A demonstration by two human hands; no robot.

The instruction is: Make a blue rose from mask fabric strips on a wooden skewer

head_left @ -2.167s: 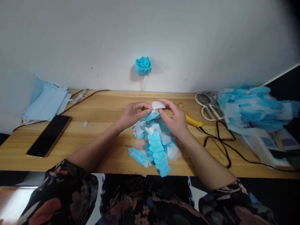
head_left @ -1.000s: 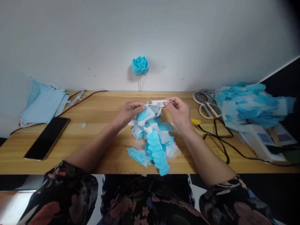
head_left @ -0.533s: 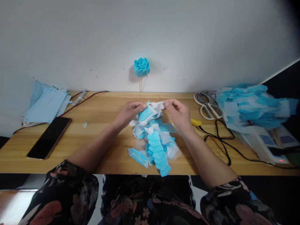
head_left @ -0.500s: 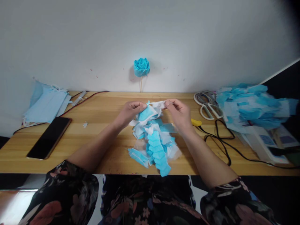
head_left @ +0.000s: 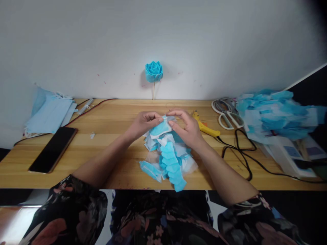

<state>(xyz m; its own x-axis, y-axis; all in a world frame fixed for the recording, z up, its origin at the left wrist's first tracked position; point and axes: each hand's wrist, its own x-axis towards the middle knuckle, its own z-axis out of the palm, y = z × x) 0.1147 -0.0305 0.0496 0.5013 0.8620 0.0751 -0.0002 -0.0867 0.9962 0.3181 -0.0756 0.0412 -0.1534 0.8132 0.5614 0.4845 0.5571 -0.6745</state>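
Observation:
My left hand (head_left: pixel 146 125) pinches a blue-and-white piece of face mask fabric (head_left: pixel 161 128) between thumb and fingers at its upper edge. Across from it, my right hand (head_left: pixel 187 127) is closed around the right side of the same piece, thumb in front and fingertips behind, with a bit of white fabric showing between them. Just below the hands lies a heap of cut mask pieces (head_left: pixel 153 144), topped by an overlapping row of blue scalloped pieces (head_left: pixel 170 160). A separate folded blue strip (head_left: pixel 150 170) lies at the heap's lower left.
A yellow glue gun (head_left: pixel 208 129) with a black cord lies right of my right hand. Behind it are white-handled scissors (head_left: pixel 227 119) and a large mask-piece pile (head_left: pixel 278 114). A phone (head_left: pixel 53 149) and stacked masks (head_left: pixel 51 114) lie left. A blue fabric rose (head_left: pixel 154 72) stands against the wall.
My right hand has moved left toward my left hand. The white strip stretched between them is now drawn in at the blue piece, and more of the glue gun shows.

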